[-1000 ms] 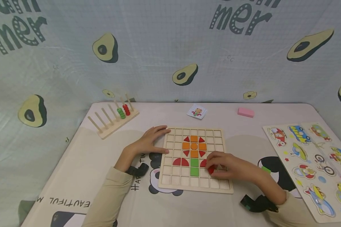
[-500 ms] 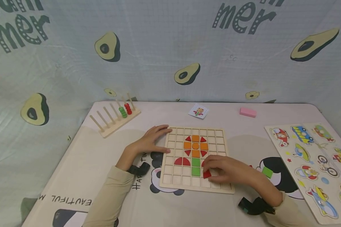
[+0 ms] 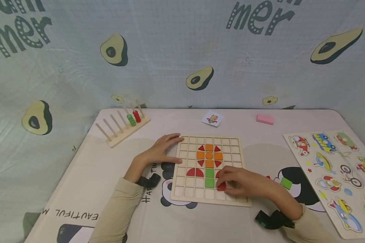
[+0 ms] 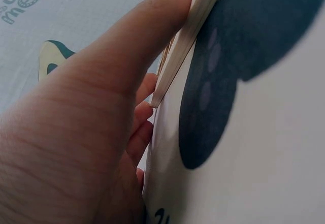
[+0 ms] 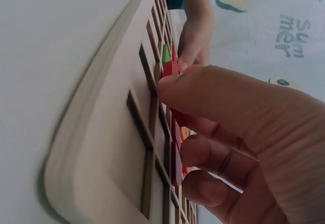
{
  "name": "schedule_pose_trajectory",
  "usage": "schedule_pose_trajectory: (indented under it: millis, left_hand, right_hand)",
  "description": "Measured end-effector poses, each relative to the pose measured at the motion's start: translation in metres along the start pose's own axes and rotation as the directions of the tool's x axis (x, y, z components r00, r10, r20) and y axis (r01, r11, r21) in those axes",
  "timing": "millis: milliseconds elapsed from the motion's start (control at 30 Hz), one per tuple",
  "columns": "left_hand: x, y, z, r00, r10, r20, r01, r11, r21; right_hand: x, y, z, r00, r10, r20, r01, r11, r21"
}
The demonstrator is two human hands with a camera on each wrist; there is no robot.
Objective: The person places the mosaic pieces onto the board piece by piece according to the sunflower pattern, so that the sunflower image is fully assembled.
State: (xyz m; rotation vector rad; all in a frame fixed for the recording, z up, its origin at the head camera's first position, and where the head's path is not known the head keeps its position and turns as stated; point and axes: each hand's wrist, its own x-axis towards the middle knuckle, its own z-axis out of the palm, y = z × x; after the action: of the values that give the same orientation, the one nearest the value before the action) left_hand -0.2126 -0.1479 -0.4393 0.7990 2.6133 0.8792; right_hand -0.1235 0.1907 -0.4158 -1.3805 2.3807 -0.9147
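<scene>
A wooden grid board point(image 3: 182, 193) lies on the table with orange, green and red pieces set in its cells. At its left edge my left hand point(image 3: 158, 152) rests with the fingers and thumb spread; in the left wrist view the thumb point(image 4: 152, 21) touches the board's side. Over the lower right of the grid, my right hand point(image 3: 246, 181) pinches a red piece point(image 3: 221, 186) between thumb and fingers, just right of the lower green square point(image 3: 210, 183). The right wrist view shows that red piece point(image 5: 170, 68) at the thumb tip. My right hand partly covers the red half-circles there.
Behind the board lies a small pattern card point(image 3: 212, 118), with a pink block point(image 3: 265, 119) farther right. A peg stand point(image 3: 129, 131) with green and red beads is at the back left. A vehicle puzzle board point(image 3: 331, 182) and a loose green square point(image 3: 286, 183) are on the right.
My right hand has moved slightly left and down with the red piece, to the cell beside the lower green square. My left hand stays at the board's edge.
</scene>
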Motion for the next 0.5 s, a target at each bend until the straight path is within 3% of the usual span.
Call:
schedule_pose_trajectory:
  millis: [133,333,500]
  left_hand:
    - [-0.0001,0.0005,-0.0001,1.0,-0.002,0.002,0.002,1.0,-0.001]
    - [0.0002,0.001,-0.0006,1.0,-0.002,0.006,0.002,1.0,0.002]
    - [-0.0004,0.0016,-0.0007,1.0,-0.006,0.007,0.006,1.0,0.004]
  right_hand:
    - [-0.0021,-0.0003,-0.0026,1.0,0.019,-0.016,-0.019,1.0,-0.009]
    - [-0.0008,-0.0032,-0.0052,0.993,0.116,0.031,-0.115,0.993,-0.021]
    - [-0.0007,-0.0017,-0.0035,0.998,0.066,0.024,-0.066,0.998,0.0]
